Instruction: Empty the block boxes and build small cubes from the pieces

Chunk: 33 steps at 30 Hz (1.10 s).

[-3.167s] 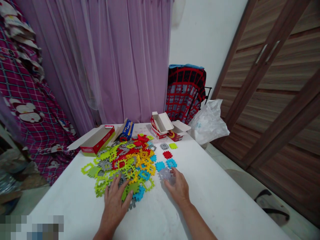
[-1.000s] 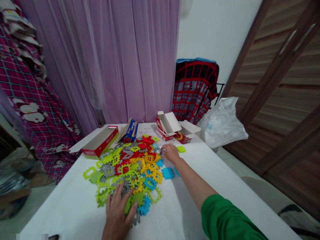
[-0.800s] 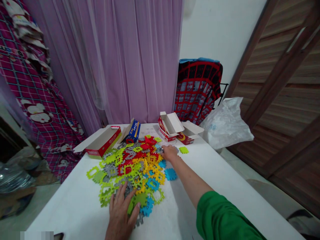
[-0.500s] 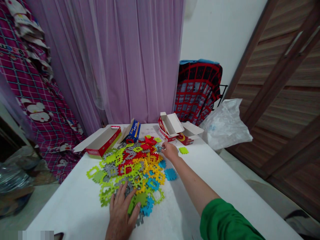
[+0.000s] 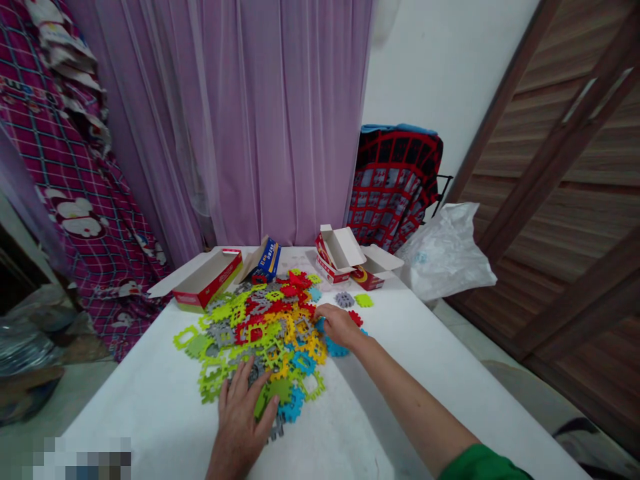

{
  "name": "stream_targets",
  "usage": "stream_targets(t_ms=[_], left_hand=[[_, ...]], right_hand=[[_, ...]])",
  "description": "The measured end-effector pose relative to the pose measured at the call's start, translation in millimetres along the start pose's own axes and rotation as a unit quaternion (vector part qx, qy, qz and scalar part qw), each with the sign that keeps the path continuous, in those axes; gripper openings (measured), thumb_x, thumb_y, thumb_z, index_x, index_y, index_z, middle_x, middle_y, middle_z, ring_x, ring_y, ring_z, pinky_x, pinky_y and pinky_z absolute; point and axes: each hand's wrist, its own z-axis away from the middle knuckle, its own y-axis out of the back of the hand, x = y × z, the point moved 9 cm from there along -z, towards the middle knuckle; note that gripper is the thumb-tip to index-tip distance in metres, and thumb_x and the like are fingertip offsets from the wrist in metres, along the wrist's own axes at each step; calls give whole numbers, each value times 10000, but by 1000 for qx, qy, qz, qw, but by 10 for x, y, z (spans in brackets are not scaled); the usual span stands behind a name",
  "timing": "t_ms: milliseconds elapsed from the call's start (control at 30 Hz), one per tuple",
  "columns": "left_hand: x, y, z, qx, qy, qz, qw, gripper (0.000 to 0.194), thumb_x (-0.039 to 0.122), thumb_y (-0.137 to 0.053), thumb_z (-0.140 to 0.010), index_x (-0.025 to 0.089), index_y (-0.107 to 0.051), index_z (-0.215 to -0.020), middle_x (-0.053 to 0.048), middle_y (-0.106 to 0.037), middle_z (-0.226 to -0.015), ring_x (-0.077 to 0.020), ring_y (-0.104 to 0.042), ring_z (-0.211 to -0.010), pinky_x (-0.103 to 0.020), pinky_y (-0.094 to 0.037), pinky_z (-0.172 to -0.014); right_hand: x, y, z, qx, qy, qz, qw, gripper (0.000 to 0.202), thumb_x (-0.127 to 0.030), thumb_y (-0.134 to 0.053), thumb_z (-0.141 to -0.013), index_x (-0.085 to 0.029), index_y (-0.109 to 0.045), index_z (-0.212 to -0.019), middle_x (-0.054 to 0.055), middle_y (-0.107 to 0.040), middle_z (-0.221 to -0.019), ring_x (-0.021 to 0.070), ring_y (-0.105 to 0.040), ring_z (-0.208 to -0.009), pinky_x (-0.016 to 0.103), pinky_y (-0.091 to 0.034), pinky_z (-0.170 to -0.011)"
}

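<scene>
A heap of plastic building pieces (image 5: pixel 257 333) with toothed edges, in green, yellow, red, grey and blue, covers the middle of the white table. My left hand (image 5: pixel 243 413) rests on the near left part of the heap, fingers spread, beside a dark green piece (image 5: pixel 279 391). At the heap's right edge, my right hand (image 5: pixel 340 325) has its fingers curled down by blue pieces (image 5: pixel 336 347); what they pinch, if anything, is hidden. A red piece (image 5: pixel 356 318) shows just past this hand. Farther back, a grey piece (image 5: pixel 345 299) lies beside a light green square piece (image 5: pixel 364 301).
An open red box (image 5: pixel 207 283) and a blue box (image 5: pixel 267 260) stand at the back left of the table (image 5: pixel 400 373). Two open red-and-white boxes (image 5: pixel 336 267) sit at the back right. A white plastic bag (image 5: pixel 445 257) is by the right edge.
My right hand has drawn nearer along the heap's right edge. A grey piece now lies apart near the light green one, and a red piece shows by the hand. The left hand stays put.
</scene>
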Motion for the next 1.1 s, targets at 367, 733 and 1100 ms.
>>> stream_targets(t_ms=[367,733,1100], left_hand=[[15,13,-6,0,-2,-5,1000,390,396,-496,-893,281,-647,-1233,-115,-479,-1481,-309,-420,-1373,-554,-298,-1096],[27,13,-15,-6,1,3,1000,382,402,-473,-909,269,-657,-1217,-133,-470,-1484,-321,-413,-1378,-569,-302,-1087],[33,26,-26,-4,0,-2,1000,391,412,-456,-913,265,-662,-1211,-130,-478,-1478,-324,-427,-1367,-567,-310,-1086]], right_hand=[[-335,-159,-132,-92,88,31,991,516,-199,-664,-732,-230,-589,-1241,69,-656,-1212,222,-582,-1128,335,-429,-973],[-57,43,180,-24,-90,101,990,553,-473,-683,-783,-204,-547,-1246,107,-654,-1148,254,-608,-1071,320,-451,-870],[-225,-47,342,-38,-175,148,973,545,-594,-636,-803,-198,-553,-1168,117,-681,-1090,270,-652,-984,328,-469,-759]])
